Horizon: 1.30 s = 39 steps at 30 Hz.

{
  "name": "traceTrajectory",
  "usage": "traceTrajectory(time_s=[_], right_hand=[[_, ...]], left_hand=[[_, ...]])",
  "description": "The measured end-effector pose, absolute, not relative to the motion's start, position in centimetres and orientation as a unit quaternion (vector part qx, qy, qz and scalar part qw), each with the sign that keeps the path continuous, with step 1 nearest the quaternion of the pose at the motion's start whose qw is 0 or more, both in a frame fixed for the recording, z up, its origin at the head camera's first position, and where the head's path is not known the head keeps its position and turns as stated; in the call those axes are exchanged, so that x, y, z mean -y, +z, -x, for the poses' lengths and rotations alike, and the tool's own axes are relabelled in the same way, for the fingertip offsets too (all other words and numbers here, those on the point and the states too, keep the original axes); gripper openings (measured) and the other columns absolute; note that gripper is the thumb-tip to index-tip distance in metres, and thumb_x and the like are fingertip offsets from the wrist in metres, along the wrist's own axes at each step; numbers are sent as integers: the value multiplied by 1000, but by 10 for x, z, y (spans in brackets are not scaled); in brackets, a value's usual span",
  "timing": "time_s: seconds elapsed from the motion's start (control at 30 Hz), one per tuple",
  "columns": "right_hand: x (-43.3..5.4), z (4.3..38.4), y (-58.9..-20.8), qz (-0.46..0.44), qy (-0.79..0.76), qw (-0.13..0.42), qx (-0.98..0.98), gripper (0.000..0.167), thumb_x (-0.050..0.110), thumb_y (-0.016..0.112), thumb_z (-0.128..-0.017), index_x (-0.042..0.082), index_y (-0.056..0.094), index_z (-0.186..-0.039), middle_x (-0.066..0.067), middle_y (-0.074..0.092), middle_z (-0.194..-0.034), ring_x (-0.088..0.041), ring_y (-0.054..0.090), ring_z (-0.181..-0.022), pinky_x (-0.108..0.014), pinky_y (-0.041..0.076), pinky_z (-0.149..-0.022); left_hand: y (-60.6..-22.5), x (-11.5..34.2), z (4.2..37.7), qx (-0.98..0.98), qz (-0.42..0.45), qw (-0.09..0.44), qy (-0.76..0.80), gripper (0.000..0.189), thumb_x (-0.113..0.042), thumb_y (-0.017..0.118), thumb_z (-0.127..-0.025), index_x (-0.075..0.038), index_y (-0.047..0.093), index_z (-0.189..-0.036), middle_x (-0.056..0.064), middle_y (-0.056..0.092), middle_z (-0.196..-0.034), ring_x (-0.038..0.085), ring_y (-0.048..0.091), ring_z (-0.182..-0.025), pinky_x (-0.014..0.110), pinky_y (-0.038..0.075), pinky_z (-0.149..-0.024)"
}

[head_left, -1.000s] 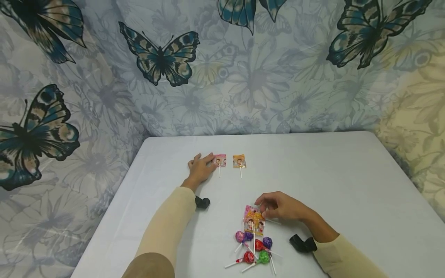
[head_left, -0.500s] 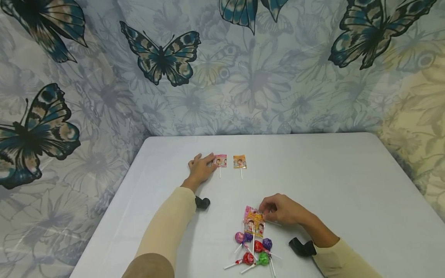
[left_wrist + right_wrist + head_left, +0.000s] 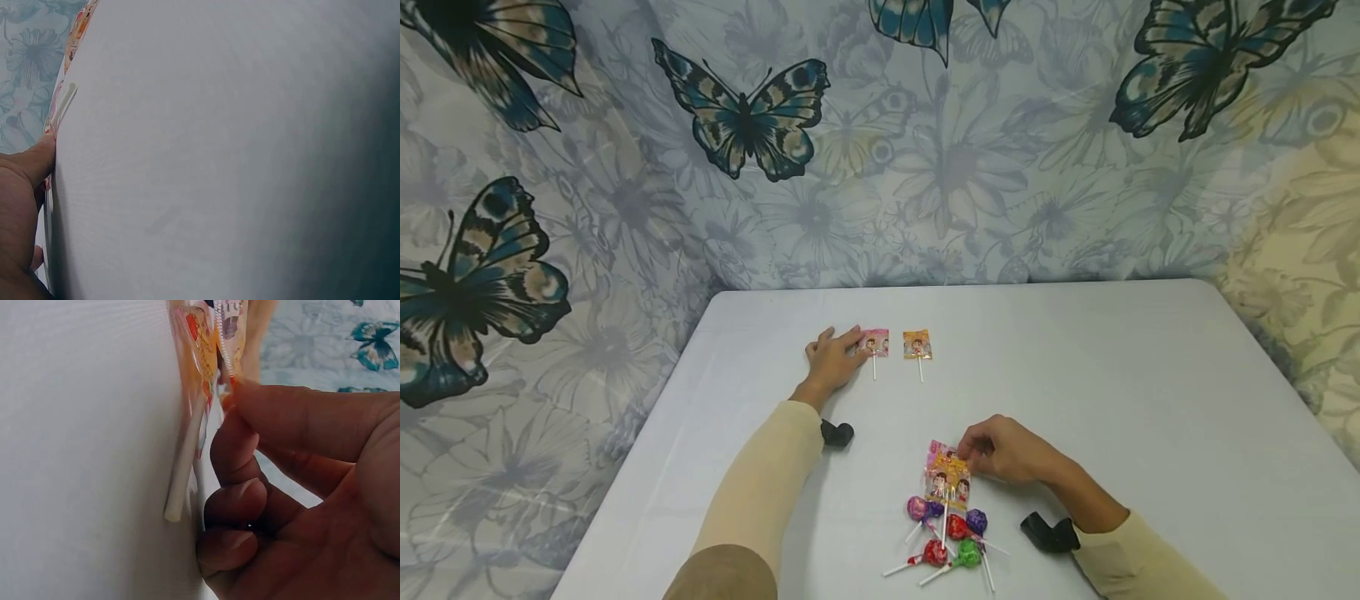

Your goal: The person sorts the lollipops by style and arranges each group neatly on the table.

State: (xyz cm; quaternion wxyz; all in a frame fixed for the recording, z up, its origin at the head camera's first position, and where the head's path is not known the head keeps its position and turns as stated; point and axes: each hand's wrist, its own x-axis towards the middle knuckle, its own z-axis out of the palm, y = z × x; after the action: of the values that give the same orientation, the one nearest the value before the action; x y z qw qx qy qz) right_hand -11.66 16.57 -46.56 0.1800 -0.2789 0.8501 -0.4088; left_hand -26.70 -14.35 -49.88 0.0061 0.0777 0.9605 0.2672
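At the far left of the table, my left hand [image 3: 832, 362] touches the left edge of a pink-wrapped lollipop [image 3: 876, 342] lying flat. Its thumb [image 3: 40, 156] meets the wrapper in the left wrist view. An orange-wrapped lollipop [image 3: 917, 344] lies just right of the pink one. Nearer me, my right hand [image 3: 1011, 450] pinches the wrapper edge of an orange lollipop [image 3: 231, 337] between thumb and index finger. That lollipop is part of a flat-wrapped pink and orange stack [image 3: 947, 479]. Another wrapped lollipop's white stick [image 3: 186, 462] shows beside the curled fingers.
Below the stack lie several round lollipops, among them a green one [image 3: 969, 553], a red one [image 3: 935, 552] and a purple one [image 3: 977, 522]. Their sticks point in different directions. The white table [image 3: 1097, 375] ends at a butterfly-patterned wall covering [image 3: 955, 183].
My right hand has shifted slightly to the right, and its thumb and index finger have closed on the wrapper edge. The left hand stays at the pink lollipop.
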Motion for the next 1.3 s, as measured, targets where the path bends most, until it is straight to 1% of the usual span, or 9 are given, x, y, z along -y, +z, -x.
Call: traceTrajectory(time_s=[0.17,0.33,0.43,0.63,0.73,0.87,1.0,1.13,1.3], right_hand=[[-167,116,-464,264,-415,183,-851,18,-4,64,-83,13,70,-84,6,61,-80,-13,51,-73,-29,44,-62],[-168,117,-467,250,-450,200,-834,15,-2,62,-87,12,65,-84,3,59,-80,-15,52,-75,-29,44,-64],[-168,118,-469,245,-478,207,-818,12,-2,58,-91,8,62,-87,1,60,-81,-16,53,-76,-28,44,-66],[-170,120,-468,224,-507,217,-803,8,3,52,-98,4,59,-94,-4,62,-78,-17,50,-68,-26,40,-58],[-170,121,-467,219,-505,213,-807,9,5,51,-99,3,59,-95,-5,62,-74,-17,49,-66,-26,39,-57],[-171,121,-467,218,-500,204,-813,12,7,53,-98,1,63,-98,-4,63,-74,-16,51,-67,-26,41,-59],[-170,121,-468,206,-502,204,-815,14,10,63,-93,0,68,-102,-4,65,-79,-17,54,-68,-26,44,-58],[-169,121,-469,193,-508,205,-814,20,13,71,-88,-1,69,-103,-3,63,-79,-16,52,-65,-25,43,-53],[-168,122,-471,196,-510,193,-815,13,10,71,-87,3,69,-98,-3,60,-78,-16,51,-66,-24,42,-53]], left_hand=[[-498,143,265,-958,-74,10,276,51,-40,61,-94,-20,53,-140,-10,41,-146,29,17,-141,53,8,-104],[-496,141,262,-957,-69,13,282,51,-39,62,-94,-20,52,-140,-10,41,-146,29,16,-142,52,7,-105],[-496,141,262,-958,-69,12,279,51,-39,62,-94,-20,52,-140,-10,42,-146,29,16,-142,52,8,-105],[-499,142,264,-961,-66,18,268,52,-42,60,-94,-23,50,-142,-12,40,-146,27,15,-142,51,8,-105],[-500,142,265,-961,-68,16,267,52,-43,60,-94,-22,50,-141,-13,39,-146,27,15,-142,51,8,-105],[-499,141,266,-961,-70,13,269,52,-43,60,-94,-22,51,-141,-12,40,-147,27,15,-142,51,8,-104],[-499,141,266,-961,-71,10,267,51,-43,61,-94,-22,52,-140,-13,40,-146,27,16,-142,50,9,-104],[-499,141,265,-960,-73,4,270,51,-42,62,-93,-21,53,-139,-11,42,-146,29,17,-141,51,10,-103],[-499,142,265,-961,-71,3,269,51,-41,62,-94,-21,53,-140,-11,41,-146,28,17,-141,52,10,-104]])
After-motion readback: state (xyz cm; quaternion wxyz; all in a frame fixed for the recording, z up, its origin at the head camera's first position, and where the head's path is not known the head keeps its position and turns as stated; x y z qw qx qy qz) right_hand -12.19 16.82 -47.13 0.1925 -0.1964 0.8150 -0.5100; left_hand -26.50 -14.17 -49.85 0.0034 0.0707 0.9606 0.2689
